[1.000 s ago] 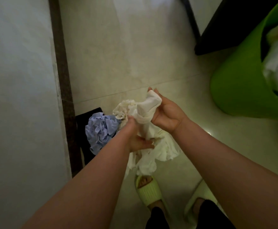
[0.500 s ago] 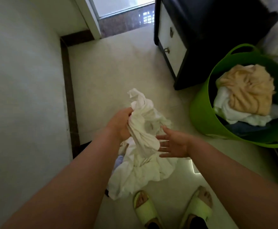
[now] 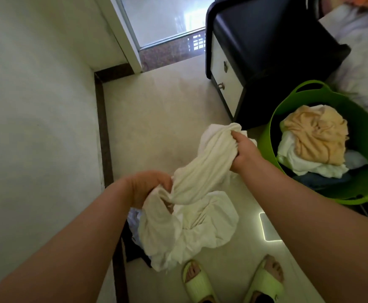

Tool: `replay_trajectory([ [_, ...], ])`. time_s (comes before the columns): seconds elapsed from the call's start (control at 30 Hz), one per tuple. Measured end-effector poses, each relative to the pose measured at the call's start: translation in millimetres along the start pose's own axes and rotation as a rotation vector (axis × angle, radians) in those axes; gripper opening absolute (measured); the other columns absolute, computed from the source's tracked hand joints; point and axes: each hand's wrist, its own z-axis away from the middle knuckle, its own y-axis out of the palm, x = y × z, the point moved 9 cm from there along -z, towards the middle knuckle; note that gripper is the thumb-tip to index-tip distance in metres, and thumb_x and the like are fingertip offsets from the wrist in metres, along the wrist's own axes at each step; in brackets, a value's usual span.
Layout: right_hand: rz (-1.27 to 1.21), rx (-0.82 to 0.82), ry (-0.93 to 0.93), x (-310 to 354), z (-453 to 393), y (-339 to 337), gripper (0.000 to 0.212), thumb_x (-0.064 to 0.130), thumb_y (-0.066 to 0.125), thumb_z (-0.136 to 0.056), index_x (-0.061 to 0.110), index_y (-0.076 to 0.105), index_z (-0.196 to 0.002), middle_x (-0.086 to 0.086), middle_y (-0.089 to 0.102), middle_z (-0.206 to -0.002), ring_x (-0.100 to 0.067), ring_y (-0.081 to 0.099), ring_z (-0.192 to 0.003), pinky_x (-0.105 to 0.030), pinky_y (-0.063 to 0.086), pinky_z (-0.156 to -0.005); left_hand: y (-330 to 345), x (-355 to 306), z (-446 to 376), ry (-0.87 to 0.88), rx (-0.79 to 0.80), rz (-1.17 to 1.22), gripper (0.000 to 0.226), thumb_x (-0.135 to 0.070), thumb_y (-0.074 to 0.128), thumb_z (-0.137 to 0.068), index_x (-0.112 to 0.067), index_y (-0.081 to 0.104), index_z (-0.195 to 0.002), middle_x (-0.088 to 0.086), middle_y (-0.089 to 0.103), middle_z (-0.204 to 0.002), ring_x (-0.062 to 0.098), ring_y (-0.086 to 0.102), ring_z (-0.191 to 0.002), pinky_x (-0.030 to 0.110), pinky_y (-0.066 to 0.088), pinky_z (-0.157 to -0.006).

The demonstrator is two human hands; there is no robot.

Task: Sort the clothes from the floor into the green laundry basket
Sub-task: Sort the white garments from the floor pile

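While both hands stretch it, white garment (image 3: pixel 202 169) runs diagonally

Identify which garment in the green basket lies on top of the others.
The peach-coloured garment lies uppermost in the basket; white clothes and blue cloth sit beneath it.

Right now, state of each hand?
Left hand: closed, gripping the lower end of the cream-white crumpled cloth garment.
Right hand: closed, gripping the same garment's upper end.
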Motion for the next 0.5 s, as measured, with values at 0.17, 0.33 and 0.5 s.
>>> replay_trajectory([
  [0.17,0.109,0.129,-0.032,8,12,13,0.039,0.021,0.068,-0.087,0.012,0.058,-0.123,-0.010,0.066,-0.115,-0.030,0.062,-0.103,-0.053,0.048,-0.091,-20,-5,-17,0.094,-0.306,-0.068,0.038,-0.003,0.053,-0.091,-0.020,0.065,-0.123,0.011,0.059,-0.130,0.022,0.058,-0.101,0.027,0.045,-0.081],
  [0.33,0.224,0.320,-0.003,-6,28,34,0.019,0.025,0.055,-0.096,0.013,0.063,-0.107,-0.007,0.068,-0.103,-0.029,0.062,-0.102,-0.054,0.046,-0.087,11,0,-43,-0.050,-0.378,0.347,0.076,-0.063,0.046,-0.090,-0.017,0.032,-0.149,0.016,0.036,-0.150,0.037,0.039,-0.134,0.049,0.038,-0.105],
  [0.5,0.402,0.434,0.026,-18,36,32,0.034,0.030,0.054,-0.095,0.010,0.062,-0.122,-0.012,0.067,-0.119,-0.029,0.063,-0.110,-0.046,0.053,-0.090,72,-36,-75,0.086,0.079,0.980,0.080,-0.072,0.030,-0.089,-0.013,0.046,-0.141,0.021,0.048,-0.142,0.042,0.047,-0.128,0.060,0.041,-0.097],
])
